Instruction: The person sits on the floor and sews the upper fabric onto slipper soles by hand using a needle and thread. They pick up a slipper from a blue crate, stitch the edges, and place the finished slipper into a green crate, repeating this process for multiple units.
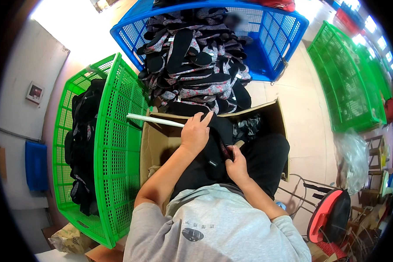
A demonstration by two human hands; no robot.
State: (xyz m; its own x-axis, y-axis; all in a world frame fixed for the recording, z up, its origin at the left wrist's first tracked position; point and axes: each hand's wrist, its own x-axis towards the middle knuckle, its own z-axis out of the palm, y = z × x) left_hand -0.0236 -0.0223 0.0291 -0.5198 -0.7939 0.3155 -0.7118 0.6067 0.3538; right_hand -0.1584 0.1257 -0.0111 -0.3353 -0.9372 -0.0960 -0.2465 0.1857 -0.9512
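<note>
In front of my lap, both hands are on a soft black fabric shoe upper with a small pale label and a bit of patterned lining. My left hand grips its far left side, with two fingers stretched along the fabric. A white stick juts out leftward from under this hand; whether the hand holds it too is hidden. Closed on the upper's right edge is my right hand, its thumb on top. Just beyond, a heap of similar black uppers with grey-and-red patterned fabric spills from a blue crate.
An open cardboard box stands around my knees, with crumpled black plastic inside. Close on my left is a green crate of black pieces. Another green crate stands far right. A red-and-black seat-like object lies near right.
</note>
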